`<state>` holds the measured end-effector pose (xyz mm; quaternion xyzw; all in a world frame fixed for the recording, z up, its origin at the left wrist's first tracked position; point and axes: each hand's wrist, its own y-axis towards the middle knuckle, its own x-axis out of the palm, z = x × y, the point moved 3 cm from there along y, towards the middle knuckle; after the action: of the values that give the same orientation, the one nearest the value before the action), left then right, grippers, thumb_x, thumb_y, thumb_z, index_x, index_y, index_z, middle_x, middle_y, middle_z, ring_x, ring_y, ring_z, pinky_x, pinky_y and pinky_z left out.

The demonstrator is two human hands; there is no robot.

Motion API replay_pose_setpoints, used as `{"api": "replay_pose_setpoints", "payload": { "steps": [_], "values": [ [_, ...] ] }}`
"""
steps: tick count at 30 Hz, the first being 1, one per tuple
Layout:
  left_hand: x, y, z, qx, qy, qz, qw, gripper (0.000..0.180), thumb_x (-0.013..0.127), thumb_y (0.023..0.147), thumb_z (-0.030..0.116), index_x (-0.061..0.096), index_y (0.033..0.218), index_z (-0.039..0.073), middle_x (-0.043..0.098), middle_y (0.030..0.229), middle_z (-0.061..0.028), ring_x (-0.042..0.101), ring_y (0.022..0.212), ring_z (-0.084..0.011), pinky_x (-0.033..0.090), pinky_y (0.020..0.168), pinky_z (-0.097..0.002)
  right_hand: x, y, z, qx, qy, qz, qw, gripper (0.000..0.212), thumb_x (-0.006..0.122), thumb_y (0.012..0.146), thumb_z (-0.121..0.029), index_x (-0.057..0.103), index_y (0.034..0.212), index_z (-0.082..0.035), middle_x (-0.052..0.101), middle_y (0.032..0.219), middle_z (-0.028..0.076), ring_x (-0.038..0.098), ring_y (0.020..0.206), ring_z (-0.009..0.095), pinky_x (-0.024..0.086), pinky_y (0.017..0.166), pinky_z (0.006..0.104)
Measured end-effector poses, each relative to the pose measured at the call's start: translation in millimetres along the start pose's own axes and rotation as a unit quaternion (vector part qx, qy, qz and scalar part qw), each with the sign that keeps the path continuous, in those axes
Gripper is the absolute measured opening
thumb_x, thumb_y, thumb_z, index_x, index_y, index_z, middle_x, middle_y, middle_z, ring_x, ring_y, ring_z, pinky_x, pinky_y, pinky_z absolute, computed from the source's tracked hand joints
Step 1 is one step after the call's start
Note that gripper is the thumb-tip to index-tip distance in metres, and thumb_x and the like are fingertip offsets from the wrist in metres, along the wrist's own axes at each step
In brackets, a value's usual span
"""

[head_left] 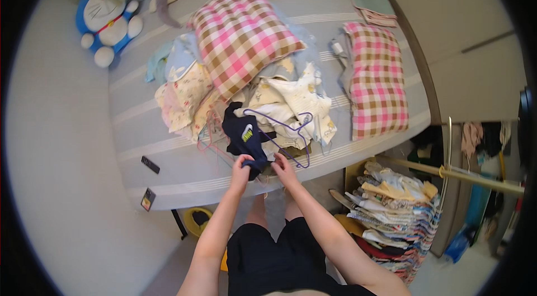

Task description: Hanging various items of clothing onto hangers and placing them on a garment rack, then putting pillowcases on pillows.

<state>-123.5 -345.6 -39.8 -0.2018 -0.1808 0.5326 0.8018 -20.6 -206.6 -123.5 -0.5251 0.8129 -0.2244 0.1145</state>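
A small dark navy garment [246, 131] with a bright print hangs between my hands at the near edge of the bed. My left hand [241, 172] is closed on its lower left side. My right hand [284, 168] has its fingers pinched at the garment's right edge. Just beyond my right hand lies a purple hanger [302, 142], partly over the garment pile; whether it touches my fingers I cannot tell. Pale printed baby clothes [296, 92] are heaped behind the navy garment. Pink hangers [210, 134] lie to its left.
A checked cushion [240, 39] rests on the clothes heap, another checked cushion [379, 81] at right. A remote [150, 164] and a phone [148, 199] lie near the bed's left edge. Clothes hang on a rail [475, 176] at lower right. A blue plush toy [106, 27] sits far left.
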Motion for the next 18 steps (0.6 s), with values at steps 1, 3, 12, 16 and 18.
{"api": "replay_pose_setpoints", "payload": {
  "steps": [1,3,12,16,18],
  "values": [
    [-12,-12,-13,-0.007,-0.002,0.008,1.0,0.021,0.05,0.073,-0.005,0.056,0.087,0.009,0.053,0.082,0.0002,0.052,0.079,-0.0096,0.042,0.07,-0.0211,16,-3,-10,0.004,-0.002,-0.026,1.0,0.051,0.061,0.084,-0.014,0.042,0.129,0.0,0.051,0.123,0.013,0.051,0.109,0.017,0.041,0.092,0.0279],
    [-21,-35,-15,0.001,-0.09,0.08,0.993,0.019,0.057,0.076,-0.003,0.055,0.091,0.009,0.054,0.085,-0.0005,0.053,0.081,-0.0107,0.044,0.072,-0.0229,44,-9,-29,-0.075,-0.087,-0.192,0.975,0.072,0.067,0.081,-0.022,0.028,0.138,0.0,0.039,0.136,0.016,0.042,0.121,0.021,0.034,0.1,0.0303],
    [-169,-136,33,0.181,-0.334,0.375,0.845,0.023,0.052,0.083,-0.003,0.048,0.103,0.008,0.054,0.098,-0.0055,0.055,0.093,-0.0173,0.047,0.084,-0.0297,251,-62,-93,-0.011,0.062,-0.501,0.863,0.058,0.049,0.094,-0.03,0.027,0.141,-0.004,0.037,0.138,0.01,0.033,0.127,0.018,0.026,0.105,0.0292],
    [-226,-150,64,0.219,-0.293,0.4,0.84,0.02,0.055,0.083,-0.001,0.049,0.1,0.008,0.054,0.096,-0.004,0.055,0.091,-0.0159,0.047,0.081,-0.0285,322,-80,-82,0.004,0.098,-0.51,0.855,0.054,0.04,0.097,-0.032,0.026,0.142,-0.005,0.034,0.141,0.009,0.028,0.13,0.017,0.021,0.107,0.0289],
    [-256,-137,60,0.201,-0.252,0.384,0.865,0.019,0.056,0.083,-0.001,0.05,0.099,0.008,0.054,0.095,-0.0037,0.055,0.09,-0.0151,0.047,0.08,-0.0275,347,-75,-71,0.022,0.128,-0.443,0.887,0.05,0.038,0.098,-0.034,0.032,0.138,-0.005,0.044,0.131,0.007,0.042,0.116,0.014,0.033,0.098,0.0288]
  ]
}}
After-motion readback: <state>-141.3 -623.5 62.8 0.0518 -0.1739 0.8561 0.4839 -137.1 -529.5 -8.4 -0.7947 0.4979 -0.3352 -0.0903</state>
